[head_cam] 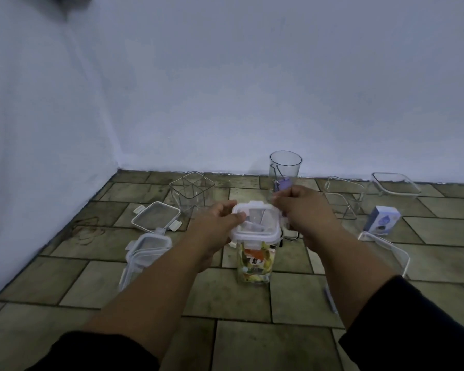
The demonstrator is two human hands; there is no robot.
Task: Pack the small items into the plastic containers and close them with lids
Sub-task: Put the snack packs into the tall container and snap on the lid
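A tall clear container (253, 266) stands on the tiled floor in the middle, filled with colourful packets. A white-rimmed clear lid (256, 223) sits on its top. My left hand (217, 226) grips the lid's left edge, thumb on top. My right hand (303, 210) holds the lid's right side by its clip. A round clear cup (285, 167) with a purple binder clip inside stands just behind my right hand.
A divided clear box (191, 191) and a loose lid (156, 216) lie at the left, with stacked lids (145, 250) nearer. Open clear containers (343, 196) (395, 183), a small blue-white carton (382, 219) and another lid (386, 250) lie right. White walls close the back and left.
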